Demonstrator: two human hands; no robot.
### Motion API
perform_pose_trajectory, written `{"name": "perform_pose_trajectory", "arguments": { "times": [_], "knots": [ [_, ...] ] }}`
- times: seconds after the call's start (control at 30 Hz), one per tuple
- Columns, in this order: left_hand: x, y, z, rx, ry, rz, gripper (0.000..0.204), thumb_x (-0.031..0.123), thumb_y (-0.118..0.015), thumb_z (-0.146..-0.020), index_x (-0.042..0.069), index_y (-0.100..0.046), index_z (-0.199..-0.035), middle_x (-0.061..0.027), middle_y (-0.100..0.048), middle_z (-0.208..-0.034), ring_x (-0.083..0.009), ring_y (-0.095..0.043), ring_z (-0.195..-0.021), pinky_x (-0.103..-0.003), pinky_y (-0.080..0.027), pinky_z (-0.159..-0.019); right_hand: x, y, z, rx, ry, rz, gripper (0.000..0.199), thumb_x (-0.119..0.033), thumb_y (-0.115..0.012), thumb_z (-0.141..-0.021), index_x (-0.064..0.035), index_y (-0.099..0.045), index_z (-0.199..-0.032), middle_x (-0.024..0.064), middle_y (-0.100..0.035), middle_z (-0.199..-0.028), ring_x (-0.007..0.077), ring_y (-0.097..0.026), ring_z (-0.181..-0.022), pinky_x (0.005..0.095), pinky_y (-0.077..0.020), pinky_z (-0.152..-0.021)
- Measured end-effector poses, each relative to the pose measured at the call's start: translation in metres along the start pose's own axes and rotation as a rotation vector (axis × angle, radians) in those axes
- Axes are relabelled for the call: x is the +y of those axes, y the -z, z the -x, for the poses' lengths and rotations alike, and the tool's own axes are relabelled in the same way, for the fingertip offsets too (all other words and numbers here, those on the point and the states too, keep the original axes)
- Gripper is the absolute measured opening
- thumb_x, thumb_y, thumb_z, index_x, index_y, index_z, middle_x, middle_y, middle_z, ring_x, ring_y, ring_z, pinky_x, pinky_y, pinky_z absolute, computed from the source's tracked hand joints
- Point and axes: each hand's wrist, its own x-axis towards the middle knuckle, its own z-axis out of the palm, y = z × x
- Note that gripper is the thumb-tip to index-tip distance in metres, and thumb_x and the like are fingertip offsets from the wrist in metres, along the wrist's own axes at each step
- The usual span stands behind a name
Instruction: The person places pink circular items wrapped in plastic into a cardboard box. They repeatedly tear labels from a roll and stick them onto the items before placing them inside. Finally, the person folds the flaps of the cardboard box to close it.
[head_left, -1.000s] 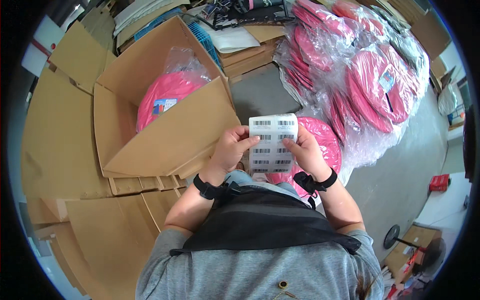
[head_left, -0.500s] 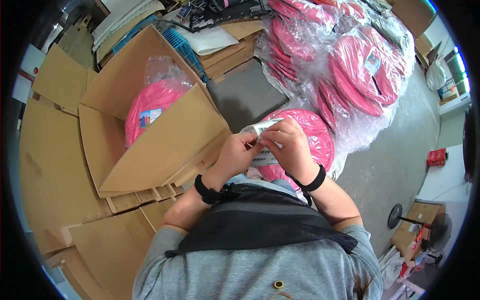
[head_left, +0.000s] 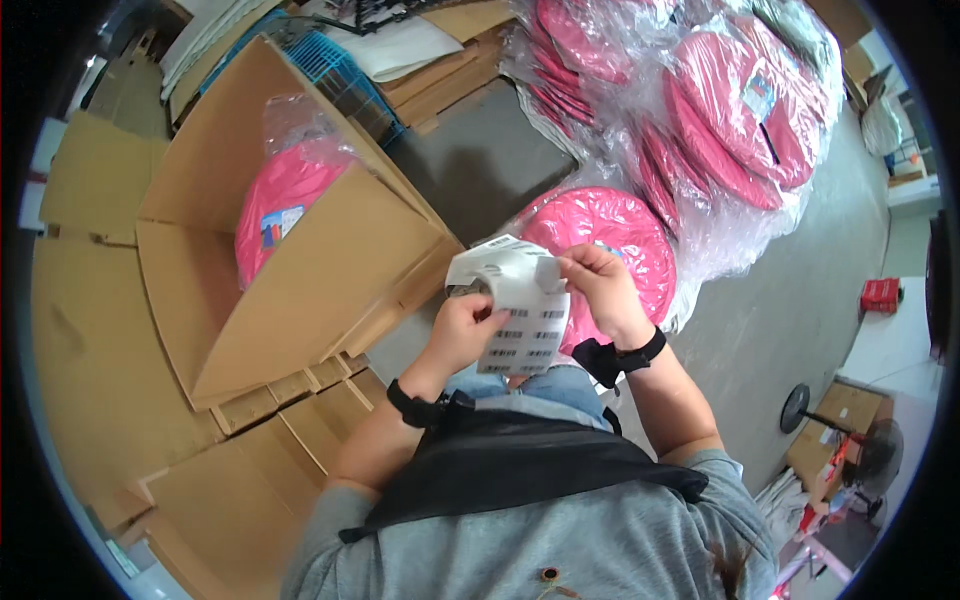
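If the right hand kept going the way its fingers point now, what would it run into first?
The right hand points left, pinching a label at the top of the sticker sheet. Going on, it would meet the curled sheet first, then probably the open cardboard box beyond; depth there is unclear.

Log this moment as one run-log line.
left hand: holds label sheet | right hand: peels label off sheet top | behind: open cardboard box, bagged pink discs
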Motion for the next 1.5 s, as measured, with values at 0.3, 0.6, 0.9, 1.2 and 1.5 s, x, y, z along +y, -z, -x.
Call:
{"name": "perform_pose_trajectory", "arguments": {
  "times": [0.3,0.6,0.9,1.2,1.5],
  "knots": [
    [-0.152,0.001,0.034,0.077,0.497,0.333,0.019,0.004,-0.057,-0.079,-0.006,-0.059,-0.096,-0.0052,-0.062,-0.086,-0.0119,-0.056,-0.077,-0.024,-0.044,-0.071,0.211,0.149,-0.089,0.587,-0.115,0.029,0.007,-0.010,-0.059,-0.082,-0.0033,-0.059,-0.084,-0.0005,-0.056,-0.069,0.0065,-0.050,-0.059,0.0205,-0.0401,-0.053],
    [-0.243,-0.001,0.057,0.328,0.898,0.592,0.021,-0.001,-0.050,-0.079,-0.009,-0.055,-0.099,-0.0116,-0.060,-0.097,-0.0203,-0.058,-0.086,-0.032,-0.045,-0.080,0.369,0.199,-0.174,0.568,0.274,0.729,0.005,-0.004,-0.061,-0.075,-0.0014,-0.060,-0.079,0.0100,-0.059,-0.078,0.0210,-0.057,-0.068,0.0280,-0.0444,-0.061],
    [-0.283,-0.009,0.047,0.378,0.960,0.670,0.024,-0.002,-0.047,-0.080,-0.008,-0.054,-0.102,-0.0144,-0.059,-0.099,-0.0231,-0.058,-0.090,-0.036,-0.045,-0.082,0.437,0.220,-0.216,0.480,0.427,0.834,0.009,-0.003,-0.062,-0.073,-0.0016,-0.060,-0.082,0.0119,-0.058,-0.090,0.0267,-0.057,-0.081,0.0320,-0.0473,-0.068],
    [-0.289,-0.012,0.045,0.390,0.995,0.672,0.025,-0.002,-0.047,-0.080,-0.008,-0.054,-0.103,-0.0151,-0.059,-0.100,-0.0242,-0.058,-0.090,-0.037,-0.045,-0.082,0.445,0.222,-0.217,0.350,0.454,0.868,0.012,0.001,-0.062,-0.072,-0.0015,-0.060,-0.084,0.0116,-0.057,-0.093,0.0268,-0.057,-0.082,0.0312,-0.0479,-0.068],
    [-0.289,-0.014,0.043,0.367,0.983,0.637,0.023,0.000,-0.048,-0.081,-0.005,-0.056,-0.102,-0.0129,-0.060,-0.099,-0.0234,-0.059,-0.089,-0.037,-0.046,-0.082,0.454,0.225,-0.214,0.320,0.461,0.932,0.014,0.002,-0.060,-0.071,-0.0022,-0.061,-0.085,0.0101,-0.056,-0.095,0.0249,-0.058,-0.082,0.0314,-0.0487,-0.070]
  ]
}}
